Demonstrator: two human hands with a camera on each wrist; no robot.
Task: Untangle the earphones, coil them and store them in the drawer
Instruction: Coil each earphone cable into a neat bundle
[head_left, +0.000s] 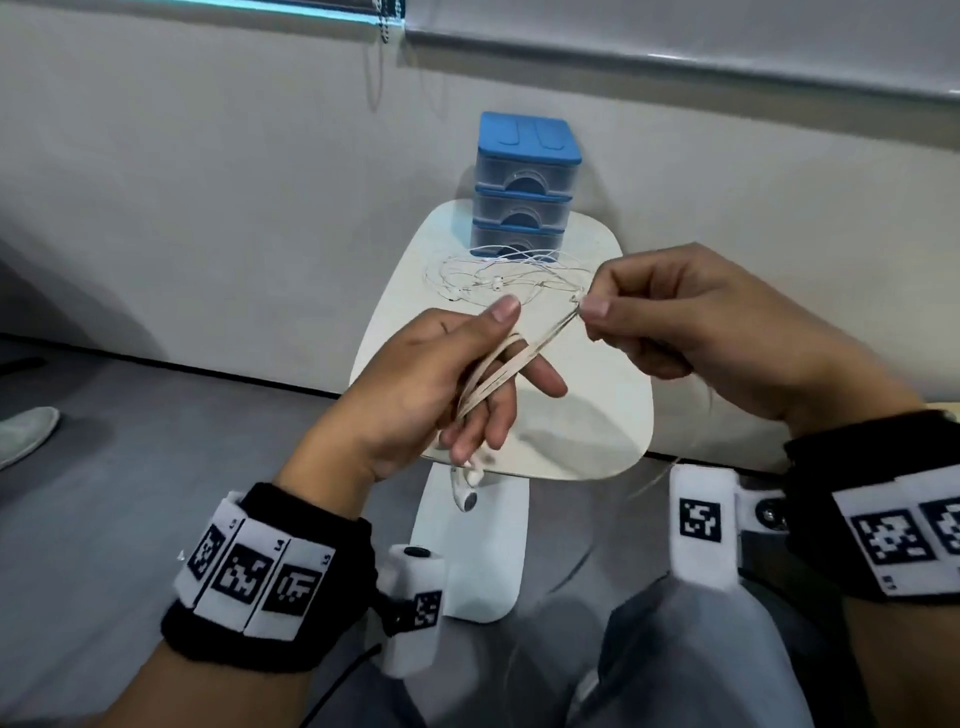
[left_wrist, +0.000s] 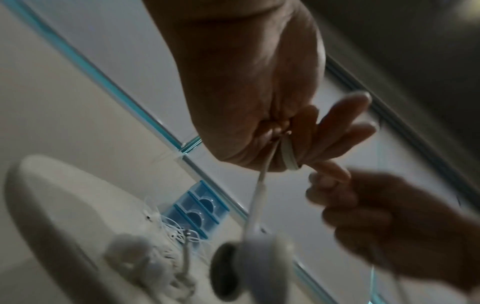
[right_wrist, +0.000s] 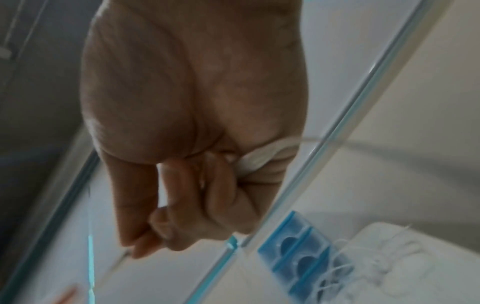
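earphone cable (head_left: 511, 364) taut, hand-to-hand diagonal

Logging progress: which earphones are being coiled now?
The pair in hand: wound around the left hand fingers, pulled taut by the right hand. The other pair lies tangled on the table.

left wristband (head_left: 260, 577): "L4", "L3" beside square code markers
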